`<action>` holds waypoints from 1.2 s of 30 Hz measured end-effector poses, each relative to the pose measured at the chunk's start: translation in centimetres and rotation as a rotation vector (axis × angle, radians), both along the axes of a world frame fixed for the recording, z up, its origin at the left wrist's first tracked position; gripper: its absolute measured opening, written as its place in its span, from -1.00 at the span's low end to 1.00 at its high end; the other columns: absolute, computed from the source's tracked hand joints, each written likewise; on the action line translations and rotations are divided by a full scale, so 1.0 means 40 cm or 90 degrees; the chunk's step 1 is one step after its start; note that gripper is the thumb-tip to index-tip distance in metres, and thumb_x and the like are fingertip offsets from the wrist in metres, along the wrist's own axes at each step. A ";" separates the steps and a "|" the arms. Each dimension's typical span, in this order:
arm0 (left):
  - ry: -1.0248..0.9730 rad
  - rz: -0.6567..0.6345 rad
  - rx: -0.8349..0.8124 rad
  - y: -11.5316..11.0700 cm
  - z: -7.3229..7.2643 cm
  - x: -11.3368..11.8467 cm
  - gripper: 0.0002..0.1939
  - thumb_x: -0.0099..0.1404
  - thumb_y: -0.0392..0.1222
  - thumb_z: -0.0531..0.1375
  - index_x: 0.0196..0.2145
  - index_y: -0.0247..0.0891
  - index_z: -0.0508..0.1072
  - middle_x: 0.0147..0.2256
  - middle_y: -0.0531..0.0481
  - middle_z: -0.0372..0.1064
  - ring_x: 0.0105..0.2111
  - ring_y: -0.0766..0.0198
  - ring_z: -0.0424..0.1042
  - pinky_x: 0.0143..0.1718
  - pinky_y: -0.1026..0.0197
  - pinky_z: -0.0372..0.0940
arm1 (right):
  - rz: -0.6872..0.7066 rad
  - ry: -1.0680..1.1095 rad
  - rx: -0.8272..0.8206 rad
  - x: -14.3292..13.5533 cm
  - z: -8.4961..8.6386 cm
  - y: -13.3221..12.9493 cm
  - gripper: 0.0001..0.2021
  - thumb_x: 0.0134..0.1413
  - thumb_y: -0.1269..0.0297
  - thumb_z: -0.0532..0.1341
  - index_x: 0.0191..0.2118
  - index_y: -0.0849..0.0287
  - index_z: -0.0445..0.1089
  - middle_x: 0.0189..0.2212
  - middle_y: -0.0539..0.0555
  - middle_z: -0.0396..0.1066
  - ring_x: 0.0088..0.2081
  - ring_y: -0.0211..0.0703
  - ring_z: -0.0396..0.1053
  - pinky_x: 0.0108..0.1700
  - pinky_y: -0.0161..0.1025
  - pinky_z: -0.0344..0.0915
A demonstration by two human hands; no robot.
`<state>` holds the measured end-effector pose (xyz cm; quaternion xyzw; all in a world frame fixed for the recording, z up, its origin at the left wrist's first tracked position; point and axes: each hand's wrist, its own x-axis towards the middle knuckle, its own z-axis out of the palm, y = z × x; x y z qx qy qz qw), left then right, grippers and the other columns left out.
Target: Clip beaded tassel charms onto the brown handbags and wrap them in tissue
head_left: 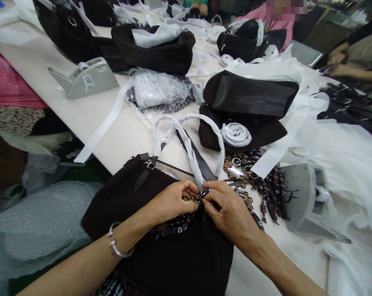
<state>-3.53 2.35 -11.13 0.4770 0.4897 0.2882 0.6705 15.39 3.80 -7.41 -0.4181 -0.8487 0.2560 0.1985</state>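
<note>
A dark brown handbag [180,263] lies before me at the table edge, its zipped top facing away. Its two handles [192,154] are wrapped in white paper and loop up over the opening. At the base of one handle, my left hand [173,201] pinches a beaded bag charm [173,226], whose strands hang over the bag's front. Close against it, my right hand [224,203] has its fingertips closed at the charm's metal clasp by the handle. The fingers partly hide the clasp, so whether it is fastened cannot be seen.
More charms with key rings [266,185] lie to the right, beside a grey tape dispenser [306,201]. Another dispenser [87,78] stands at left. Brown bags [250,98], a plastic-wrapped bundle [161,88] and white tissue [352,156] cover the table further back. Other people work across it.
</note>
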 end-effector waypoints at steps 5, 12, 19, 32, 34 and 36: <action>0.030 -0.001 -0.032 0.001 0.008 -0.005 -0.76 0.08 -0.26 0.25 -0.24 -0.31 0.43 -0.42 0.04 0.40 -0.41 0.30 0.37 -0.40 0.29 0.24 | -0.019 0.013 0.003 -0.005 0.004 -0.007 -0.82 0.12 0.49 0.16 -0.45 0.14 0.38 -0.13 0.16 0.45 -0.05 -0.07 0.40 -0.02 -0.10 0.36; 0.024 -0.014 -0.060 0.012 0.011 -0.009 -0.82 0.11 -0.26 0.20 -0.29 -0.32 0.45 -0.49 0.09 0.35 -0.50 0.36 0.30 -0.47 0.31 0.15 | -0.003 -0.008 -0.025 -0.009 0.013 0.011 -0.83 0.04 0.53 0.19 -0.49 0.16 0.40 -0.13 0.18 0.47 -0.05 -0.06 0.41 -0.04 -0.11 0.37; -0.009 -0.005 -0.087 0.018 0.014 -0.012 -0.85 0.11 -0.27 0.19 -0.32 -0.33 0.44 -0.47 0.07 0.34 -0.47 0.34 0.29 -0.41 0.29 0.17 | 0.027 -0.036 -0.101 -0.011 0.038 0.044 -0.82 -0.08 0.58 0.21 -0.55 0.17 0.40 -0.11 0.15 0.47 -0.07 -0.08 0.44 -0.06 -0.14 0.38; 0.029 -0.024 -0.058 0.022 0.005 -0.014 -0.85 0.16 -0.25 0.15 -0.30 -0.31 0.43 -0.53 0.14 0.22 -0.55 0.40 0.13 -0.51 0.32 0.01 | 0.076 -0.067 -0.128 -0.023 0.026 0.091 -0.81 -0.07 0.57 0.24 -0.57 0.16 0.41 -0.12 0.09 0.48 -0.14 -0.13 0.47 -0.09 -0.18 0.36; 0.028 -0.028 -0.053 0.022 0.005 -0.014 -0.85 0.17 -0.24 0.14 -0.29 -0.32 0.43 -0.51 0.13 0.24 -0.53 0.40 0.15 -0.50 0.32 0.03 | 0.071 -0.067 -0.132 -0.021 0.024 0.090 -0.82 -0.07 0.57 0.24 -0.56 0.17 0.42 -0.11 0.10 0.48 -0.14 -0.13 0.46 -0.09 -0.17 0.36; 0.042 -0.034 -0.049 0.023 0.008 -0.013 -0.85 0.17 -0.25 0.14 -0.29 -0.32 0.43 -0.51 0.13 0.24 -0.53 0.40 0.15 -0.50 0.32 0.02 | 0.067 -0.066 -0.137 -0.020 0.025 0.085 -0.82 -0.08 0.57 0.24 -0.56 0.17 0.42 -0.10 0.11 0.47 -0.12 -0.11 0.46 -0.07 -0.16 0.36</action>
